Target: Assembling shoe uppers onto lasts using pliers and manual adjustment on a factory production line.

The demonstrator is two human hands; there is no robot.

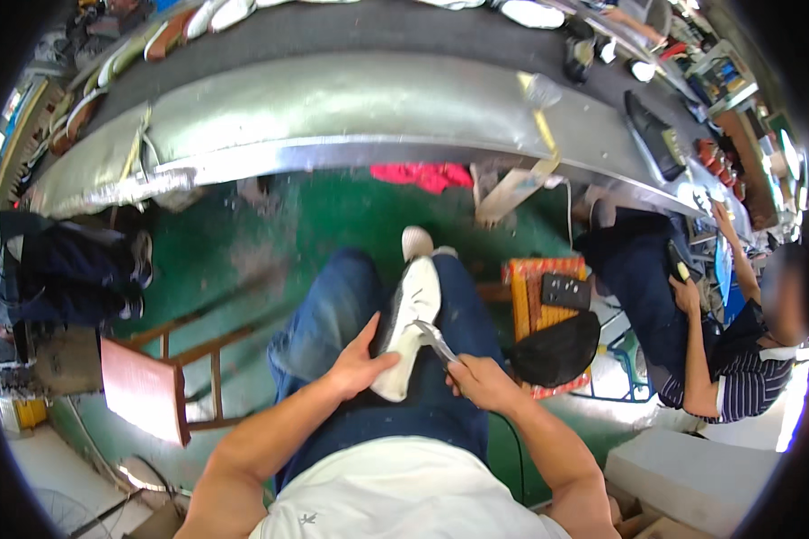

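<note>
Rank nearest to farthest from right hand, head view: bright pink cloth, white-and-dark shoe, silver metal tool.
1. Silver metal tool: held in the right hand.
2. White-and-dark shoe: left of the tool, by the left hand.
3. Bright pink cloth: ahead, below the metal bench's front edge.

White is seen over most of the shoe, which is marked along one side by a dark panel; the tool is toned silver-grey. The jeans are coloured blue, the shirt white. The floor is coloured green, patched with grey. The bench is finished in silver-grey, the cloth dyed pinkish red. The stool seat is tinted reddish brown. The co-worker's top is striped white on dark.
</note>
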